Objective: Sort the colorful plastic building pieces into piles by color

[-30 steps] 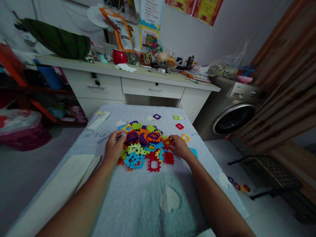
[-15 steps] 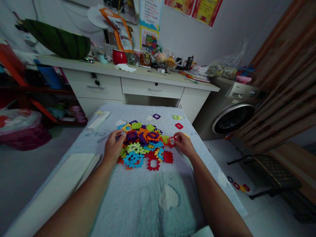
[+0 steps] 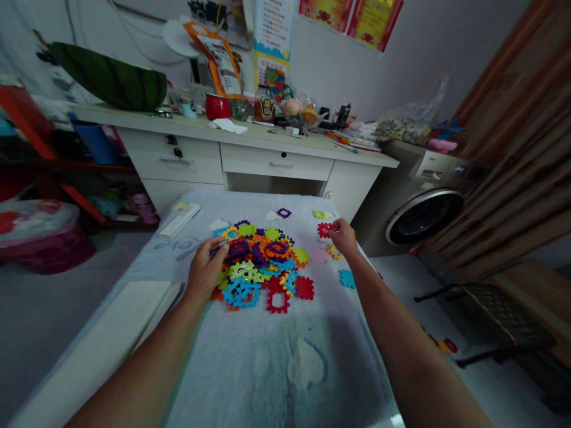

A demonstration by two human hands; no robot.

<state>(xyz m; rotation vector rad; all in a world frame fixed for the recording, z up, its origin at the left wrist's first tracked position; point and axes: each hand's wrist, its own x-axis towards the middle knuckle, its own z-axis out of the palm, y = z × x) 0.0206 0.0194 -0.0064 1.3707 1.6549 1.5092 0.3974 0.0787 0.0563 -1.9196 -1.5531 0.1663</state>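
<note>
A heap of coloured plastic interlocking pieces (image 3: 263,261) lies mid-table on a pale blue cloth (image 3: 267,356). My left hand (image 3: 205,270) rests on the heap's left edge, fingers curled over pieces there; what they pinch is hidden. My right hand (image 3: 344,236) is stretched to the far right of the cloth, fingers closed at a red piece (image 3: 324,229). Loose pieces lie around it: a yellow one (image 3: 333,252), a pale pink one (image 3: 320,255), a blue one (image 3: 347,278), a green one (image 3: 320,214) and a purple one (image 3: 284,212).
A long white box (image 3: 179,220) lies at the cloth's far left, a white board (image 3: 111,333) along its near left edge. Beyond stands a cluttered white desk (image 3: 276,160) with a watermelon (image 3: 111,80). At right are a washing machine (image 3: 423,208) and a dark chair (image 3: 491,321).
My right hand pinched a red piece at the heap's right edge, then moved away and right to the loose red piece. The left hand stayed on the heap.
</note>
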